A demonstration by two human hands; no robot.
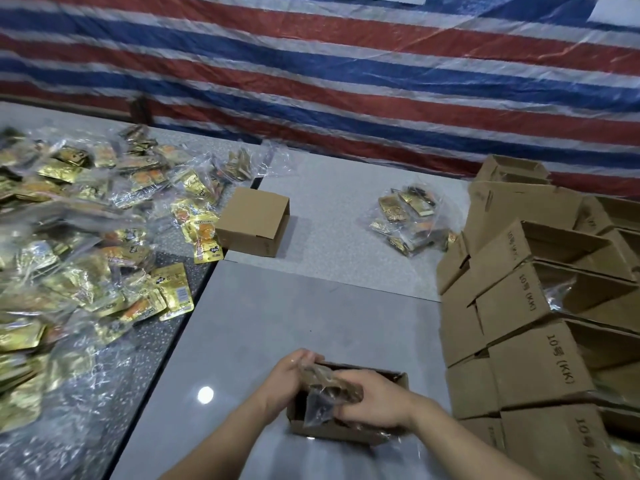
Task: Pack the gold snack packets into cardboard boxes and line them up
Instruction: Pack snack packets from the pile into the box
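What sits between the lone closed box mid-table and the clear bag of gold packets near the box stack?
Nothing: in the head view, only bare grey table separates the closed box from the bag of packets.

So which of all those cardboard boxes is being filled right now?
The open box nearest the camera, between both hands: the right hand pushes a clear bag into it. The others sit untouched.

Snack packets point(176, 289): gold, orange print
Cardboard boxes point(533, 358): plain brown, black lettering
Floor tiles point(329, 209): grey, speckled
Tarpaulin point(346, 64): red, white, blue stripes
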